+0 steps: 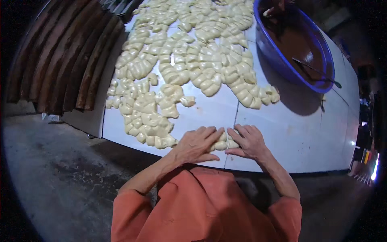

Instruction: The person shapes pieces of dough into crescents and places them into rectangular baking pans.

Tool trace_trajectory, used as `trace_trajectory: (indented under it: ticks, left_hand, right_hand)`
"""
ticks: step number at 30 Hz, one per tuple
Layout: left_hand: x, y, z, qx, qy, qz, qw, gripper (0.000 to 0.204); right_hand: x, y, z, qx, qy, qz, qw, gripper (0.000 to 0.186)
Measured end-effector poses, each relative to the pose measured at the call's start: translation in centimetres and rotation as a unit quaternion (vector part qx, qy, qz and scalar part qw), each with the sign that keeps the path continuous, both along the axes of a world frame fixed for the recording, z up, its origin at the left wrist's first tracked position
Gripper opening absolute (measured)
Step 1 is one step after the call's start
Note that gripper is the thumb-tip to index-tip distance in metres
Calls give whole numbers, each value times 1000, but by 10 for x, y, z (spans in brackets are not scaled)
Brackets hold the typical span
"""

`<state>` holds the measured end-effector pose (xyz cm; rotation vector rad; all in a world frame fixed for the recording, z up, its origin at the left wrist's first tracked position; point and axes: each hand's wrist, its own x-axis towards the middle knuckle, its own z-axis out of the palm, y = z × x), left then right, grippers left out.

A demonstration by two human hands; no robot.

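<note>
A short row of pale, glossy dough pieces lies near the table's front edge, between my two hands. My left hand is curled over its left end, with the fingers pressed together and the thumb stretched along the near side. From the right, my right hand closes on the other end, its fingers bent over the top and its thumb at the near side. The palms hide part of the row. Beyond my hands, many similar soft dough lumps spread across the white tiled table, mostly touching one another.
At the far right stands a purple basin of brown, wet-looking contents, with a long-handled utensil resting in it. Something dark and reddish at its far end is unclear. Long dark curved pieces lie side by side at the left.
</note>
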<state>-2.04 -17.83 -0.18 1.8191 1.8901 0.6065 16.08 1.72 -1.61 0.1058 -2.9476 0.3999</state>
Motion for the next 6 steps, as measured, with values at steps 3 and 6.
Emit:
trace_trajectory:
  ticks: [3,6]
  left_hand:
    - [-3,1,-3,1,-27,-6,1000,82]
    - [3,9,-18,-10,-26,-4,1000,67]
  right_hand:
    - [-1,-1,-1,-23,-8,9,1000,61]
    - [-32,4,-5,-54,13,28,998,56]
